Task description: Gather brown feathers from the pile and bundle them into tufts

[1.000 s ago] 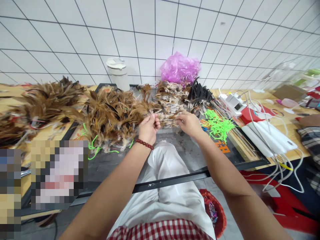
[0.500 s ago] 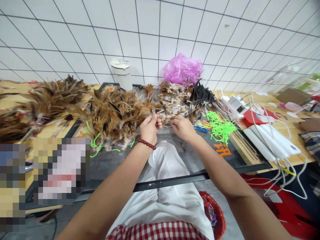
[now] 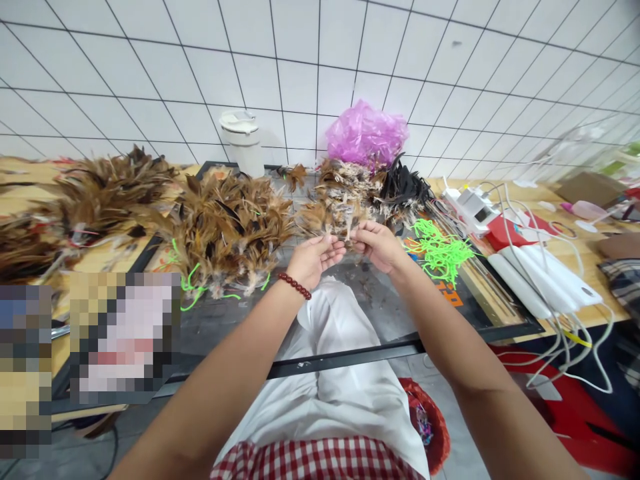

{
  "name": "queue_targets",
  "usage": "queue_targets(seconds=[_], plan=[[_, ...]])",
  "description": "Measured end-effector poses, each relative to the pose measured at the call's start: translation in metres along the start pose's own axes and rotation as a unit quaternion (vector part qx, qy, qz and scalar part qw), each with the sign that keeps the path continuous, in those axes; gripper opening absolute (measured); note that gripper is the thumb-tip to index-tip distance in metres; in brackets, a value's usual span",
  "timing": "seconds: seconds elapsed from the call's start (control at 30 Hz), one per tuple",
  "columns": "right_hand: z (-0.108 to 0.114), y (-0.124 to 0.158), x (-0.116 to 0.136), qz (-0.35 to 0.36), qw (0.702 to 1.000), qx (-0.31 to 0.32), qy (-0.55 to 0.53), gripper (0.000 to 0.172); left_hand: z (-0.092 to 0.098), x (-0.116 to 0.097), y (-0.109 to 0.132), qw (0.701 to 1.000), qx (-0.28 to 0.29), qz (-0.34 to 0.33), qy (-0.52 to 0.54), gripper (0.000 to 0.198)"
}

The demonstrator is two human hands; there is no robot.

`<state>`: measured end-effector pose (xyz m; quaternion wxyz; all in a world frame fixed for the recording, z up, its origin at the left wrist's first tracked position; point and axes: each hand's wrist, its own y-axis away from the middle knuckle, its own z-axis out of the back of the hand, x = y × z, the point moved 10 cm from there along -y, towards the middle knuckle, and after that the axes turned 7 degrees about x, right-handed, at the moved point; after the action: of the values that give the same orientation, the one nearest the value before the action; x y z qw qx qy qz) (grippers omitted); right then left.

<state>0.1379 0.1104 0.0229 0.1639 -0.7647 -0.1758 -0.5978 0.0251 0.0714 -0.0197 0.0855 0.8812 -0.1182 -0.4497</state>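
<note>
My left hand [image 3: 315, 259], with a dark red bead bracelet [image 3: 295, 285] at its wrist, is turned palm up. Its thumb and forefinger are closed on the base of some brown feathers [image 3: 313, 219] that fan out beyond the fingertips. My right hand [image 3: 379, 247] pinches a small pale feather [image 3: 349, 227] close beside the left fingertips. Behind both hands lies a heap of pale-based feathers [image 3: 350, 177]. A large pile of brown feathers [image 3: 225, 223] is left of my left hand. Bright green cords [image 3: 440, 250] lie right of my right hand.
Black feathers [image 3: 405, 187] and a pink plastic bag [image 3: 367, 133] sit toward the tiled wall, with a white lidded cup [image 3: 243, 143] further left. White power strips [image 3: 550, 280] with cables are at right. More feathers [image 3: 113, 187] lie far left. A red basket [image 3: 435, 427] stands below the table edge.
My right hand has moved in toward the left one and now pinches a pale feather. My left hand has shifted slightly right, its fingers less curled.
</note>
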Motion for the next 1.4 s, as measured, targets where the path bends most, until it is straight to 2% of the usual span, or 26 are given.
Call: queue_targets(seconds=[0.13, 0.27, 0.43, 0.63, 0.73, 0.87, 1.07, 1.2, 1.33, 1.4], plan=[[-0.001, -0.001, -0.001, 0.030, 0.996, -0.022, 0.076, 0.015, -0.006, 0.004, 0.001, 1.000, 0.017, 0.017, -0.009, 0.007], [0.002, -0.002, -0.001, 0.050, 0.982, -0.049, 0.176, 0.012, -0.005, 0.003, 0.002, 0.999, 0.000, 0.005, -0.036, 0.010], [-0.001, -0.003, 0.001, 0.077, 0.965, -0.035, 0.246, 0.009, -0.005, 0.002, 0.002, 0.997, -0.007, -0.009, -0.074, 0.012], [-0.001, -0.003, 0.005, 0.069, 0.979, -0.049, 0.187, 0.018, 0.002, -0.009, 0.000, 0.996, -0.031, -0.055, -0.062, 0.011], [-0.004, -0.002, 0.003, 0.055, 0.987, -0.038, 0.149, 0.025, -0.001, -0.011, 0.000, 0.996, -0.017, -0.063, -0.061, 0.010], [-0.008, -0.002, -0.003, 0.032, 0.994, -0.004, 0.106, 0.033, -0.009, -0.005, 0.001, 0.996, 0.023, -0.038, -0.078, 0.011], [-0.002, -0.002, 0.001, 0.051, 0.990, -0.020, 0.128, 0.034, -0.017, 0.008, 0.000, 0.995, 0.066, 0.006, -0.079, 0.013], [-0.004, -0.002, -0.001, 0.036, 0.993, -0.015, 0.109, 0.027, -0.013, 0.005, 0.000, 0.998, 0.052, 0.003, -0.041, 0.010], [0.000, -0.002, -0.005, 0.015, 0.996, -0.027, 0.082, 0.036, -0.010, -0.001, 0.001, 0.999, 0.032, -0.009, -0.015, 0.011], [0.001, -0.002, -0.010, -0.013, 0.997, -0.011, 0.070, 0.034, -0.009, -0.002, 0.002, 0.999, 0.027, -0.006, -0.021, 0.013]])
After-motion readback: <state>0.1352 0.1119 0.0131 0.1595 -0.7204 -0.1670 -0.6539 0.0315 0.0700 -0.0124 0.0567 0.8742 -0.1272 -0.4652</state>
